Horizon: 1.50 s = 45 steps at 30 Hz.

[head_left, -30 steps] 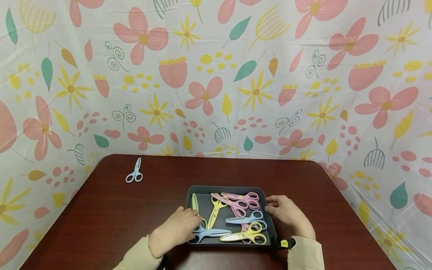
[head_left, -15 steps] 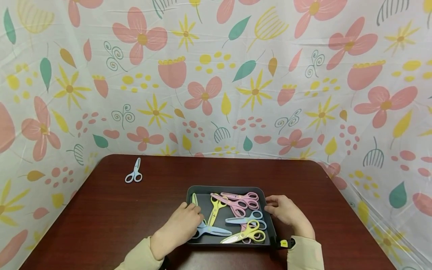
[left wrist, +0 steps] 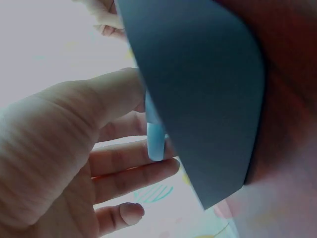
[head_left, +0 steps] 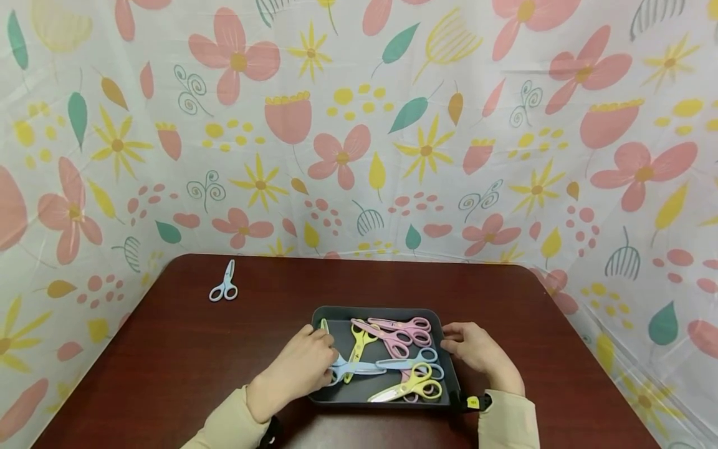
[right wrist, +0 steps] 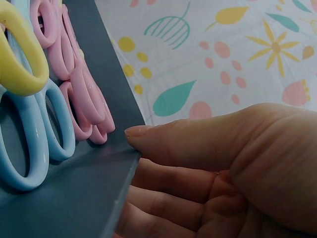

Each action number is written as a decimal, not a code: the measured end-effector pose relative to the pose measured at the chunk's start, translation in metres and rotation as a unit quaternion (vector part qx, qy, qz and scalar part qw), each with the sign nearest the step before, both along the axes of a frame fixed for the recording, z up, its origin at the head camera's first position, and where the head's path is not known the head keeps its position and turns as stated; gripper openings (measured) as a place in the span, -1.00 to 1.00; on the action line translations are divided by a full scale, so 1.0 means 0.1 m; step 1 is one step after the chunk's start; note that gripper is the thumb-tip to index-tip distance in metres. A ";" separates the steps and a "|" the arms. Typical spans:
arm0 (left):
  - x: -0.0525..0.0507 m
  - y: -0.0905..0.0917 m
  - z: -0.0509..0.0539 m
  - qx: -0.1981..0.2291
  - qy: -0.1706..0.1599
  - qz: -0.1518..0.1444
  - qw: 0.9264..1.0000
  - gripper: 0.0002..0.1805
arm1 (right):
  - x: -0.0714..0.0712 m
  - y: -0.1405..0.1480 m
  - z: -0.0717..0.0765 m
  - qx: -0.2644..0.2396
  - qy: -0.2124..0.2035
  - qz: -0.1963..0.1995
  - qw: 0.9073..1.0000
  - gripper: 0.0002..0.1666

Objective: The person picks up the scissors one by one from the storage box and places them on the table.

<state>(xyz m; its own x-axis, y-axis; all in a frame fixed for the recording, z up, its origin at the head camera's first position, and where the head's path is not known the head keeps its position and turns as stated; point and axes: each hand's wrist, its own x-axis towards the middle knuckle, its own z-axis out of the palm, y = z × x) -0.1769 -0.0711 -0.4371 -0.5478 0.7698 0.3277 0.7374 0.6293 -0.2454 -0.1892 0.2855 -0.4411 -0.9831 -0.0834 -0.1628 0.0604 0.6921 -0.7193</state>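
Observation:
A dark grey tray (head_left: 370, 312) holds several pairs of children's scissors. My left hand (head_left: 300, 368) reaches over its left side. There it grips the handle of blue scissors (head_left: 364, 368), whose blades point right across yellow scissors (head_left: 359, 349). In the left wrist view the blue handle (left wrist: 155, 141) shows between thumb and fingers. My right hand (head_left: 479, 352) holds the tray's right wall, thumb (right wrist: 173, 141) at the rim and fingers outside. Near that side lie another blue pair (head_left: 412, 363), yellow scissors (head_left: 409, 388) and pink scissors (head_left: 387, 337).
Another pair of light blue scissors (head_left: 225, 284) lies on the dark red-brown table (head_left: 168, 355) at the far left. A yellow-green blade tip (head_left: 324, 325) shows beyond my left hand. A flower-printed cloth (head_left: 359, 156) hangs behind the table.
My left hand has shifted slightly away from me, carrying the blue scissors from the tray's near left corner toward its middle. My right hand has stayed at the tray's right side.

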 end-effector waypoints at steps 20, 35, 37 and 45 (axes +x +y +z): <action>-0.33 -0.34 0.25 0.112 -0.052 0.049 0.991 -0.86 | 0.00 0.07 -0.02 -0.033 -0.013 0.002 0.999 -0.56; -0.65 -0.35 0.36 0.244 -0.170 0.163 0.941 -0.96 | 0.02 0.12 -0.03 -0.106 -0.020 0.004 0.994 -0.52; -0.68 -0.36 0.35 0.254 -0.169 0.175 0.936 -0.96 | 0.02 0.12 -0.04 -0.112 -0.019 0.009 0.993 -0.51; -0.75 -0.47 0.30 0.250 -0.162 0.211 0.931 -0.93 | 0.02 0.09 -0.06 -0.136 -0.030 0.006 0.990 -0.50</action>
<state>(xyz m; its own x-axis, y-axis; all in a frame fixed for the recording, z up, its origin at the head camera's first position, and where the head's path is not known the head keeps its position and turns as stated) -0.2514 -0.1179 -0.4068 -0.8994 0.2585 0.3524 0.3826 0.8555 0.3490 -0.1869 0.2942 -0.4470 -0.9710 -0.1436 -0.1912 0.1023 0.4735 -0.8748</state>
